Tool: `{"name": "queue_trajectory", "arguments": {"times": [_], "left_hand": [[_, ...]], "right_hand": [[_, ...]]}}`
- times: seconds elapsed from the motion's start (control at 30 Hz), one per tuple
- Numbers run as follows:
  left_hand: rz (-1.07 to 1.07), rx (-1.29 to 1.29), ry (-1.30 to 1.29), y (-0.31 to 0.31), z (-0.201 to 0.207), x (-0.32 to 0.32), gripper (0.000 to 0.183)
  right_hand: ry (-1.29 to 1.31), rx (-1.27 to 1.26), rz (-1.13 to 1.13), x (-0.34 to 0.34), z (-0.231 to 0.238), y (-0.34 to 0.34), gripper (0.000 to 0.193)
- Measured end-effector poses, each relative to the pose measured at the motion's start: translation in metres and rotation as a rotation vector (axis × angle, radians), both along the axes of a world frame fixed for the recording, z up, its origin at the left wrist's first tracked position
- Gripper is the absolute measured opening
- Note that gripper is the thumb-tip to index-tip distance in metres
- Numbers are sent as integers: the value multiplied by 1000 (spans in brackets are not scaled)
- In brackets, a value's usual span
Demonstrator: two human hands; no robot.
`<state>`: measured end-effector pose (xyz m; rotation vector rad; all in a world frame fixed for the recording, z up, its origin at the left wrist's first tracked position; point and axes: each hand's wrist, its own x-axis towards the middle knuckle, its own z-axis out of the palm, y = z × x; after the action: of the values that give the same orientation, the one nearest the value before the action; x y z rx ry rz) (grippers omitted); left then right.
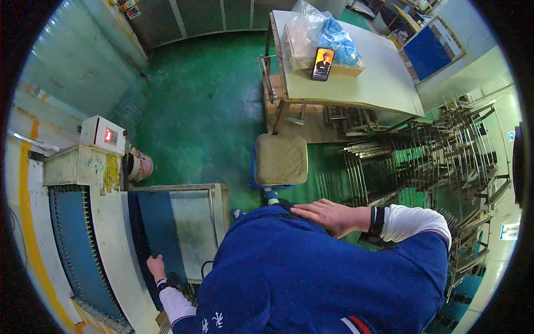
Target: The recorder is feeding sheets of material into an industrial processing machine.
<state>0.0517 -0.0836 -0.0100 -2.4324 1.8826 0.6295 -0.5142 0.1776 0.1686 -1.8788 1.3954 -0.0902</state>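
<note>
Touching cloth [311, 261]: R hand [328, 216], fingers apart | L hand [157, 268], fingers unclear, nr flat belt [160, 222]

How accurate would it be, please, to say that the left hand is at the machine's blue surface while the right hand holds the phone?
The right hand isn't holding the phone: the head view shows that hand at the front of the blue garment. The left hand is at the blue surface.

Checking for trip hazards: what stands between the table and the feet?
In the head view, a beige-topped stool or crate stands between the table and the feet.
</note>
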Motion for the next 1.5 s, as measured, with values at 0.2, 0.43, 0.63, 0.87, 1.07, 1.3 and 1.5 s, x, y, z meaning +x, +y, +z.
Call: {"name": "queue_trajectory", "arguments": {"times": [0.2,0.43,0.63,0.87,1.07,1.3,1.5], "left_hand": [[-98,-8,20,-2,-16,20,35],[14,4,58,1,-5,2,26],[-6,-2,18,4,6,-7,27],[-21,-44,62,6,-5,3,26],[27,47,58,-3,-11,0,28],[-187,-38,-93,0,-65,74,30],[2,2,72,2,-4,-2,25]], "right_hand": [[-53,-76,34,2,13,-9,94],[-81,-109,52,0,6,-14,97],[-126,-75,96,-1,-8,-24,102],[-165,-33,119,-5,-11,-29,103],[-204,-35,108,-7,-17,-28,99],[-208,-46,142,-7,-18,-33,97],[-176,-22,116,-6,-11,-32,102]]}}
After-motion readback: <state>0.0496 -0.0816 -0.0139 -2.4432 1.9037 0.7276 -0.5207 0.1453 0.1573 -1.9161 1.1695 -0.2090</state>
